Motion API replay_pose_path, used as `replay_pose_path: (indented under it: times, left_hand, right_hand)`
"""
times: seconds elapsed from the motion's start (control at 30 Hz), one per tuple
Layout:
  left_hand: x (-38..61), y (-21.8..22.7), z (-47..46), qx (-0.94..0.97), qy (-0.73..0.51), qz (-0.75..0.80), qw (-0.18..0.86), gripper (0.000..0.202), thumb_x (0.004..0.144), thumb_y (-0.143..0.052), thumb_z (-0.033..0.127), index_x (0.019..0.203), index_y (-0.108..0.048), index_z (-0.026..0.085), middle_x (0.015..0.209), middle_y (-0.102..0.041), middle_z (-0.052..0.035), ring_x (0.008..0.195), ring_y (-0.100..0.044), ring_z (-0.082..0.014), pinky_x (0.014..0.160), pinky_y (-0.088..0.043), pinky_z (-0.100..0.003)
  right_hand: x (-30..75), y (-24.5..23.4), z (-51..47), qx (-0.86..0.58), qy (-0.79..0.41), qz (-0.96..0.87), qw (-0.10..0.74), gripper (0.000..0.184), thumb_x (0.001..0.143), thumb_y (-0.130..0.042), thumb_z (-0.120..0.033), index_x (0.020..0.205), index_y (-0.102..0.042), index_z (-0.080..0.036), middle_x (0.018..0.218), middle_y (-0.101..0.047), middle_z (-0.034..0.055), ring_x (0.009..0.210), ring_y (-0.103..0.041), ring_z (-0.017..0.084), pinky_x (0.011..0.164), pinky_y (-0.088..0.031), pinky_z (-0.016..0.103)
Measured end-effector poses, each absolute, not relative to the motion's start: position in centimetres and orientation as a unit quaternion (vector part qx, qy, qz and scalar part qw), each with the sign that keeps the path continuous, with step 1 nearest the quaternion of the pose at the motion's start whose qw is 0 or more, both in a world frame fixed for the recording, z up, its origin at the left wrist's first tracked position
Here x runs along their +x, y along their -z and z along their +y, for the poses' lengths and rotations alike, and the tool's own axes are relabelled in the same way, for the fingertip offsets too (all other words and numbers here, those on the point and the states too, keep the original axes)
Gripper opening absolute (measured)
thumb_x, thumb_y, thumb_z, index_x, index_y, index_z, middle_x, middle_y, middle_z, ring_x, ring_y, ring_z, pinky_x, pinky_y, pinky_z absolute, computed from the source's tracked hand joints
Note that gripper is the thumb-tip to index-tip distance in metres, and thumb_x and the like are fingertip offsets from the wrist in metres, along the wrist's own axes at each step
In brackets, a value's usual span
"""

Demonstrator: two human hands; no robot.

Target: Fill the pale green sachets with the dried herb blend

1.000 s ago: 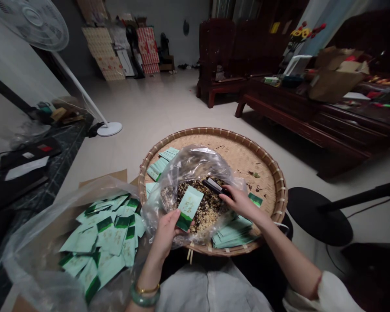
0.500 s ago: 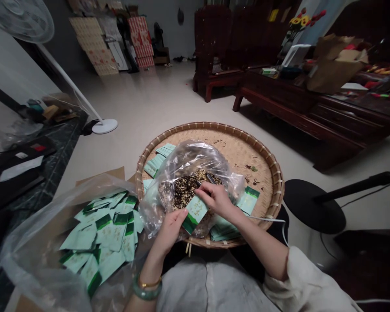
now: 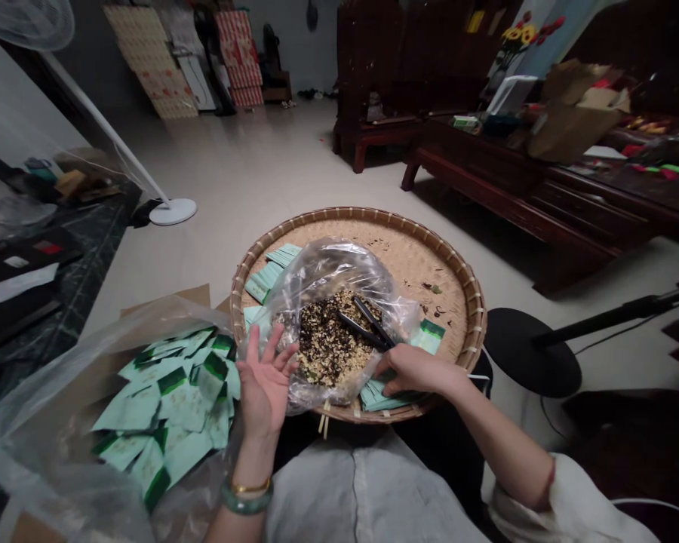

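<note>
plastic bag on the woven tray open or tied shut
Open: the plastic bag has its mouth spread wide, and the loose dark-and-pale mix and black tongs lie exposed inside it.

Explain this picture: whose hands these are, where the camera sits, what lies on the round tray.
There is no machine here: a person works with two bare hands, and the one camera is worn on the head, looking forward and down. The left hand is open, palm up, holding nothing, beside a clear bag of loose dried bits. A black tool lies in that bag, which sits on a woven tray. The right hand rests on a stack of green packets at the tray's near edge; whether it holds one is hidden. More loose packets lie in a large plastic bag on the left.
</note>
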State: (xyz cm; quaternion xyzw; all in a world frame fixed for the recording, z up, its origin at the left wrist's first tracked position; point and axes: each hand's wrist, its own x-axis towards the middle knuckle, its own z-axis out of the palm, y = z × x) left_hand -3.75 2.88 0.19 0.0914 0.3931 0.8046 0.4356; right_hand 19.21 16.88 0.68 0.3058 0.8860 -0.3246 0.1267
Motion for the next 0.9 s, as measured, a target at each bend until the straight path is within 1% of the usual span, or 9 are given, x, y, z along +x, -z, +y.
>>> replay_pose_path:
  times: [0.13, 0.23, 0.3, 0.47, 0.53, 0.63, 0.77, 0.83, 0.9]
  left_hand:
    - [-3.4, 0.4, 2.9, 0.106, -0.788, 0.394, 0.461, 0.068, 0.066, -0.072, 0.060, 0.123, -0.059, 0.027, 0.116, -0.068, -0.0088, 0.078, -0.070, -0.0179, 0.058, -0.055, -0.023]
    - [-3.4, 0.7, 2.8, 0.120, -0.777, 0.401, 0.470, 0.059, 0.074, -0.068, 0.053, 0.124, -0.057, 0.026, 0.116, -0.068, -0.0096, 0.076, -0.070, -0.0160, 0.058, -0.055, -0.022]
    - [-3.4, 0.8, 2.8, 0.123, -0.773, 0.404, 0.474, 0.054, 0.077, -0.067, 0.049, 0.124, -0.057, 0.025, 0.115, -0.068, -0.0100, 0.075, -0.069, -0.0154, 0.058, -0.054, -0.022]
    - [-3.1, 0.8, 2.8, 0.125, -0.764, 0.404, 0.487, 0.049, 0.076, -0.070, 0.038, 0.122, -0.059, 0.025, 0.113, -0.070, -0.0093, 0.073, -0.069, -0.0145, 0.057, -0.053, -0.021]
    - [-3.1, 0.9, 2.9, 0.132, -0.759, 0.413, 0.487, 0.049, 0.076, -0.070, 0.035, 0.123, -0.058, 0.024, 0.113, -0.070, -0.0098, 0.073, -0.069, -0.0145, 0.058, -0.053, -0.021]
    - [-3.1, 1.1, 2.9, 0.137, -0.756, 0.419, 0.485, 0.050, 0.076, -0.070, 0.033, 0.123, -0.058, 0.023, 0.114, -0.069, -0.0116, 0.072, -0.069, -0.0152, 0.058, -0.053, -0.022]
    - [-3.2, 1.2, 3.0, 0.136, -0.742, 0.436, 0.490, 0.046, 0.075, -0.070, 0.029, 0.119, -0.060, 0.020, 0.110, -0.070, -0.0121, 0.073, -0.069, -0.0164, 0.057, -0.053, -0.022]
    - [-3.0, 1.1, 3.0, 0.146, -0.728, 0.450, 0.496, 0.043, 0.074, -0.071, 0.027, 0.115, -0.062, 0.018, 0.107, -0.071, -0.0120, 0.077, -0.070, -0.0178, 0.059, -0.054, -0.023]
    - [-2.6, 0.9, 3.1, 0.166, -0.709, 0.467, 0.502, 0.042, 0.073, -0.072, 0.028, 0.111, -0.064, 0.016, 0.107, -0.071, -0.0133, 0.083, -0.070, -0.0204, 0.063, -0.054, -0.025]
  right_hand:
    - [18.5, 0.2, 17.4, 0.280, 0.344, 0.888, 0.126, 0.020, 0.069, -0.073, -0.026, 0.088, -0.078, -0.028, 0.080, -0.076, 0.0023, 0.073, -0.069, 0.021, 0.063, -0.043, 0.025]
    - [18.4, 0.8, 18.1, 0.258, 0.393, 0.874, 0.122, 0.018, 0.069, -0.073, -0.028, 0.086, -0.078, -0.027, 0.079, -0.076, 0.0009, 0.070, -0.068, 0.019, 0.063, -0.043, 0.024]
    - [18.5, 1.2, 18.5, 0.253, 0.423, 0.862, 0.120, 0.018, 0.068, -0.073, -0.029, 0.085, -0.079, -0.025, 0.077, -0.076, 0.0009, 0.068, -0.068, 0.018, 0.062, -0.043, 0.023]
    - [18.6, 1.8, 18.9, 0.259, 0.447, 0.848, 0.121, 0.021, 0.064, -0.076, -0.029, 0.083, -0.079, -0.021, 0.075, -0.076, 0.0022, 0.066, -0.067, 0.018, 0.060, -0.043, 0.022]
    - [18.5, 1.7, 18.9, 0.259, 0.444, 0.849, 0.124, 0.019, 0.065, -0.075, -0.028, 0.083, -0.079, -0.021, 0.074, -0.076, 0.0019, 0.065, -0.066, 0.018, 0.060, -0.043, 0.022]
    - [18.3, 1.4, 18.8, 0.247, 0.423, 0.863, 0.118, 0.015, 0.070, -0.069, -0.023, 0.080, -0.079, -0.020, 0.070, -0.074, 0.0014, 0.061, -0.063, 0.016, 0.057, -0.041, 0.021]
    - [18.5, 0.9, 18.6, 0.232, 0.382, 0.890, 0.094, 0.017, 0.072, -0.061, -0.017, 0.077, -0.077, -0.017, 0.067, -0.071, 0.0015, 0.057, -0.058, 0.013, 0.055, -0.038, 0.021]
    - [18.9, 0.4, 18.6, 0.234, 0.398, 0.884, 0.068, 0.017, 0.074, -0.059, -0.019, 0.075, -0.075, -0.015, 0.064, -0.069, 0.0016, 0.055, -0.055, 0.013, 0.055, -0.038, 0.021]
    - [19.2, -0.5, 18.7, 0.244, 0.441, 0.863, 0.030, 0.020, 0.079, -0.057, -0.026, 0.074, -0.073, -0.014, 0.063, -0.066, 0.0016, 0.055, -0.053, 0.012, 0.053, -0.038, 0.022]
